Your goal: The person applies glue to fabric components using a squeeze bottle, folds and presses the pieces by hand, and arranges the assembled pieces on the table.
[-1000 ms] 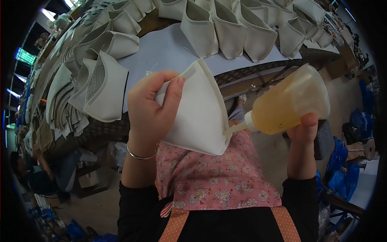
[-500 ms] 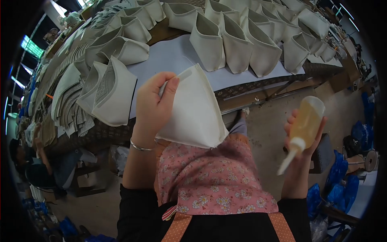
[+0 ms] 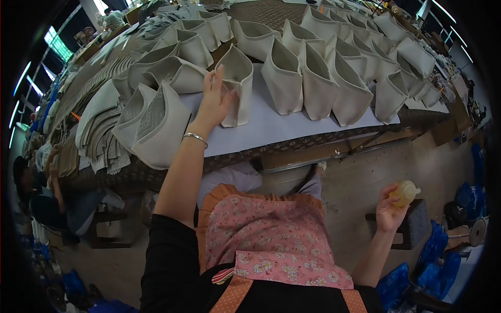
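Note:
My left hand (image 3: pixel 216 100), wearing a bangle at the wrist, reaches over the table with its fingers apart. Right at its fingertips stands a white open-topped fabric pouch (image 3: pixel 241 99), upright on a pale sheet. Off to the right, beyond the table edge, my right hand (image 3: pixel 390 209) is wrapped round a squeeze bottle (image 3: pixel 404 194) of yellowish liquid, nozzle pointing right. A pair of similar pouches (image 3: pixel 159 130) leans together left of my left forearm.
Rows of white pouches (image 3: pixel 317 81) cover the back and right of the table. Stacked fabric pieces (image 3: pixel 99 130) lie at left, where another person (image 3: pixel 49 201) sits. A dark stool (image 3: pixel 415 224) and blue bags (image 3: pixel 433 261) stand at right.
My left hand has carried the pouch from above my lap onto the table and loosened its fingers. My right hand has turned the bottle, its nozzle swinging from downward to rightward.

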A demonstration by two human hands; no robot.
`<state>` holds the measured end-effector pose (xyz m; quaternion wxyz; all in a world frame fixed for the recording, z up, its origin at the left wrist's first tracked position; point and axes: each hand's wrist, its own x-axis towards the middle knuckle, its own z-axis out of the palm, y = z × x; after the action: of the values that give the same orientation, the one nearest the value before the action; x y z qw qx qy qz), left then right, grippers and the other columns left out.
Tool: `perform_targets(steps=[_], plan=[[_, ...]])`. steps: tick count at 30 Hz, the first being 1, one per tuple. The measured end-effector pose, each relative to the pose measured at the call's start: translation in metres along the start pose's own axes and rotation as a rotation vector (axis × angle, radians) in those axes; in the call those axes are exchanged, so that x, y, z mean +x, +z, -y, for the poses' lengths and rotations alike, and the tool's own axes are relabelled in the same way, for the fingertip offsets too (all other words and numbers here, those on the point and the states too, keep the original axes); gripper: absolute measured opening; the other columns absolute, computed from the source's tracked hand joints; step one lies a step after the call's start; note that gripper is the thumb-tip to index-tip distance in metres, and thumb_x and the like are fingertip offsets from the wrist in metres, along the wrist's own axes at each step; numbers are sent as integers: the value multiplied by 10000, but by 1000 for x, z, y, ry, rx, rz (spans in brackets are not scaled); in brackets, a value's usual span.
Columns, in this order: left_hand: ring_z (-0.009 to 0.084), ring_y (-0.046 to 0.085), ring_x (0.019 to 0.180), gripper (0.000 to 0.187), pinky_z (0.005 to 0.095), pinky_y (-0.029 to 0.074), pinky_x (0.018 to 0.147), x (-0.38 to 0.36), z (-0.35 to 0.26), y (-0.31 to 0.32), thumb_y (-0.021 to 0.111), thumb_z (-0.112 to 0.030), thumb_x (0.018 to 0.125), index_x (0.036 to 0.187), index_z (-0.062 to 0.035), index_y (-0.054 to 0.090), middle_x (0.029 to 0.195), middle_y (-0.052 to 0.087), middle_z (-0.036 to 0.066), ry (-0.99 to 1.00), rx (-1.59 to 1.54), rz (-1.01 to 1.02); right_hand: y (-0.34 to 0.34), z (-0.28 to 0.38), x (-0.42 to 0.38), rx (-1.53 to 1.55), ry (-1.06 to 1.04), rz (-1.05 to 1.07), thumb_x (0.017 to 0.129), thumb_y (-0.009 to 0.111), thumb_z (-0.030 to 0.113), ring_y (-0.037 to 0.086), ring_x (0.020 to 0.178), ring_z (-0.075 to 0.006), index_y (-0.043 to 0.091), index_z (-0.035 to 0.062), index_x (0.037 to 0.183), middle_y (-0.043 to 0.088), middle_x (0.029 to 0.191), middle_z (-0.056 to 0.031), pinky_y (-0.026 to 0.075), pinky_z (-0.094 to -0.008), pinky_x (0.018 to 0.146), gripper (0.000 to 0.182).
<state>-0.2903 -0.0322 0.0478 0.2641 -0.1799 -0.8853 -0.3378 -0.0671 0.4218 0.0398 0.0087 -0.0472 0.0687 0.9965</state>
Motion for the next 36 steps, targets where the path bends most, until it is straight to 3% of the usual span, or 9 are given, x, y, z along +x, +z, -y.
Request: perform_targets(steps=[5, 11, 16, 22, 24, 26, 28, 33, 36], plan=[[314, 399, 1160, 606, 343, 381, 929, -42, 23, -1, 478, -6, 836, 1367, -86, 196, 1325, 261, 175, -115, -311, -132, 3, 24, -2, 43, -77, 14, 797, 591, 230, 486, 1044, -229, 531, 69, 1069, 524, 1066, -81, 531, -308, 730, 322], [305, 492, 1060, 449, 345, 418, 888, -107, 49, -6, 441, 41, 821, 1254, -47, 361, 1197, 428, 169, -403, -192, -156, 36, 76, -25, 4, -274, 148, 827, 535, 280, 464, 1066, -263, 507, 69, 1115, 496, 1101, -113, 513, -322, 744, 358], [304, 528, 907, 303, 374, 451, 765, -124, 31, -1, 454, 70, 708, 969, -52, 546, 1024, 509, 122, -226, 176, -164, 59, 127, -58, -120, -517, 217, 849, 513, 379, 445, 1078, -262, 453, 83, 1163, 460, 1119, -133, 486, -327, 806, 435], [296, 555, 774, 157, 385, 464, 667, -133, 38, 8, 504, -2, 668, 785, -79, 574, 909, 550, 74, -146, 185, -264, 93, 180, -102, -230, -733, 146, 845, 430, 436, 412, 1080, -301, 459, 17, 1175, 434, 1167, -146, 469, -342, 786, 534], [288, 557, 771, 139, 379, 465, 663, -136, 43, 10, 505, -7, 667, 764, -82, 570, 894, 553, 72, -113, 186, -281, 109, 189, -123, -330, -1049, 135, 851, 416, 460, 399, 1093, -296, 438, 18, 1204, 422, 1179, -142, 465, -361, 789, 565], [281, 559, 767, 122, 374, 466, 659, -137, 45, 12, 506, -11, 667, 743, -86, 566, 879, 555, 70, -77, 182, -300, 119, 197, -149, -315, -1003, 218, 852, 409, 482, 420, 1094, -303, 420, 18, 1226, 438, 1180, -148, 453, -394, 824, 596], [272, 560, 759, 101, 368, 468, 648, -136, 43, 13, 510, -21, 667, 721, -92, 557, 859, 557, 68, -72, 245, -316, 134, 182, -158, -275, -1281, 132, 873, 429, 467, 450, 1066, -272, 429, 69, 1182, 463, 1091, -140, 398, -394, 904, 504], [273, 558, 756, 84, 363, 468, 648, -133, 44, 16, 512, -30, 665, 710, -92, 548, 845, 556, 71, -24, 282, -331, 109, 192, -120, -403, -1021, 100, 856, 426, 461, 461, 1076, -307, 446, 23, 1210, 473, 1167, -166, 387, -440, 915, 564], [275, 555, 751, 81, 362, 466, 646, -132, 44, 16, 512, -31, 663, 707, -91, 543, 830, 554, 73, -12, 302, -329, 79, 145, -50, -389, -484, 157, 836, 483, 418, 450, 1057, -301, 446, 41, 1215, 462, 1172, -165, 390, -444, 888, 536]])
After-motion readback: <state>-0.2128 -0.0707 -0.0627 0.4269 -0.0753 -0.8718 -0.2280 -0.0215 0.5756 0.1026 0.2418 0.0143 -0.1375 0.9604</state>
